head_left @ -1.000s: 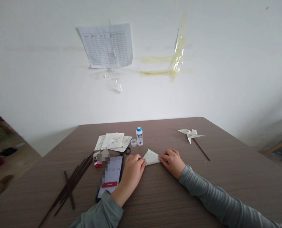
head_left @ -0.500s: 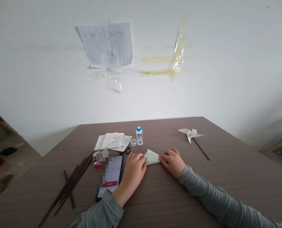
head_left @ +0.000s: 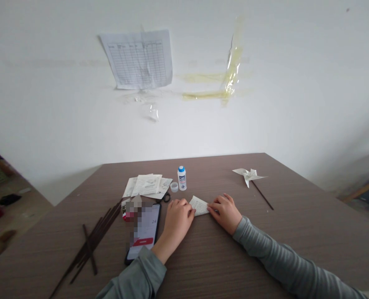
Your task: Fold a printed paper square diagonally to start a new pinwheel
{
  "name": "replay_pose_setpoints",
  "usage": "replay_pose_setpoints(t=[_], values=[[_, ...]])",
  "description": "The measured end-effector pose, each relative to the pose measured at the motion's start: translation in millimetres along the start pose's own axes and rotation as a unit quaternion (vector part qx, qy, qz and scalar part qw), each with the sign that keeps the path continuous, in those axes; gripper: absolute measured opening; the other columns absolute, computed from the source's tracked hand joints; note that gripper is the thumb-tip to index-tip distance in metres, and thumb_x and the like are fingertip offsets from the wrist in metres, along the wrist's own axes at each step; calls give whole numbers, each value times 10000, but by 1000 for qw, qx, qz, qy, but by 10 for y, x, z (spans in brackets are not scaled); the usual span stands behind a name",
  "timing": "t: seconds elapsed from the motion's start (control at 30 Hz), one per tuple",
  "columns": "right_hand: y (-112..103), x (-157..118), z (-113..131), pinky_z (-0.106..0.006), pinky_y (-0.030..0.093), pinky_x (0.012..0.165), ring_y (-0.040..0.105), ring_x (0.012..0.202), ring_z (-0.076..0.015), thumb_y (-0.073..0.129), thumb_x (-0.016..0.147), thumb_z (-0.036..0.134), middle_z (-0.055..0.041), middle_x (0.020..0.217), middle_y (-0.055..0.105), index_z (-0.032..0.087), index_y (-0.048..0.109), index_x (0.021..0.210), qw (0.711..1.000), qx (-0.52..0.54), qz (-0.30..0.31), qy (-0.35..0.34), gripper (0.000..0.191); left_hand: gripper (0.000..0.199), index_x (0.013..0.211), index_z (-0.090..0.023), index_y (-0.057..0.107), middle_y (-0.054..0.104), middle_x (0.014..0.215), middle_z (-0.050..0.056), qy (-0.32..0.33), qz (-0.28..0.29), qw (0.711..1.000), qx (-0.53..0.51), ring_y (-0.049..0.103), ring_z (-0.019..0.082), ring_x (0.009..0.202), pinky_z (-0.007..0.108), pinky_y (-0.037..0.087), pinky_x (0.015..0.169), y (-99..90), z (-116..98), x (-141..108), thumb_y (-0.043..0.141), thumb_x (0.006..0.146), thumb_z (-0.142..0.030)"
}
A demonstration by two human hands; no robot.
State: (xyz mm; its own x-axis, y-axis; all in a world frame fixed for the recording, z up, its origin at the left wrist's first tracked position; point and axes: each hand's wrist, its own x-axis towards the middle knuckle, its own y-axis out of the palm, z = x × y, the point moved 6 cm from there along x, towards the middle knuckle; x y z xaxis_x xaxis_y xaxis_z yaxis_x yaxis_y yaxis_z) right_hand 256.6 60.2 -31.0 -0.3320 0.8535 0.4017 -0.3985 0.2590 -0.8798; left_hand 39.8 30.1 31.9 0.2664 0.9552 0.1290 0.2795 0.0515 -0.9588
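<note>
A small folded piece of printed paper (head_left: 199, 206) lies on the brown table between my hands. My left hand (head_left: 178, 216) has its curled fingers closed on the paper's left corner. At the right corner, my right hand (head_left: 224, 211) pinches the paper between thumb and fingers. Behind the paper stands a white glue bottle (head_left: 182, 179) with a blue top, and a clear cap (head_left: 174, 187) sits beside it. Black scissors (head_left: 167, 197) lie partly hidden behind my left hand. A paper pinwheel (head_left: 249, 175) on a dark stick rests at the back right.
A phone (head_left: 144, 232) lies left of my left forearm, by a small red and white box (head_left: 125, 211). Several dark sticks (head_left: 94, 238) are farther left. Paper sheets (head_left: 147, 185) lie at the back left of the table (head_left: 221, 257). The wall is behind.
My left hand has shifted slightly right along the paper, covering a bit more of its left corner. My right hand keeps its hold almost unmoved.
</note>
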Motion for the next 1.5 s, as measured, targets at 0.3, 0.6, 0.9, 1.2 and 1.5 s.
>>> replay_pose_setpoints(t=[0.3, 0.6, 0.9, 1.2, 1.5], values=[[-92, 5, 68, -707, 595, 1419, 908, 1184, -395, 789, 1172, 349, -118, 1164, 943, 380, 1049, 1183, 999, 24, 16, 30, 263, 412, 1503, -212, 920, 936, 1605, 170, 2, 14, 1000, -10, 799, 397, 1601, 712, 508, 1519, 10, -106, -13, 671, 1196, -95], [-238, 50, 187, -734, 564, 1416, 891, 1313, -472, 769, 1175, 419, -158, 1278, 929, 386, 1036, 1184, 994, 41, 74, 73, 269, 499, 1694, -283, 875, 854, 1804, 126, -3, 43, 999, -6, 717, 409, 1736, 792, 402, 1582, 65, -67, -12, 663, 1256, -173], [-305, 96, 353, -700, 630, 1193, 829, 1369, -530, 981, 1073, 517, -158, 1284, 882, 373, 981, 1192, 989, 6, 80, 122, 187, 421, 1608, -353, 943, 878, 1773, 94, -14, 41, 999, -33, 700, 454, 1727, 796, 432, 1554, 29, -41, 16, 834, 1211, -267], [-317, 86, 222, -614, 592, 1233, 745, 1489, -487, 1015, 1042, 524, -153, 1456, 817, 324, 920, 1403, 977, 6, 108, 186, 424, 484, 1660, -348, 911, 841, 1828, 78, -18, 57, 998, -27, 671, 457, 1741, 793, 412, 1560, 51, -9, 22, 789, 1198, -272], [-321, 54, -231, -724, 564, 1336, 659, 1659, -532, 1030, 1007, 579, -173, 1659, 770, 367, 915, 1557, 964, 17, 142, 224, 600, 469, 1624, -360, 930, 861, 1802, 71, -8, 36, 999, -33, 695, 464, 1722, 839, 414, 1549, 109, 60, 21, 790, 1187, -264]])
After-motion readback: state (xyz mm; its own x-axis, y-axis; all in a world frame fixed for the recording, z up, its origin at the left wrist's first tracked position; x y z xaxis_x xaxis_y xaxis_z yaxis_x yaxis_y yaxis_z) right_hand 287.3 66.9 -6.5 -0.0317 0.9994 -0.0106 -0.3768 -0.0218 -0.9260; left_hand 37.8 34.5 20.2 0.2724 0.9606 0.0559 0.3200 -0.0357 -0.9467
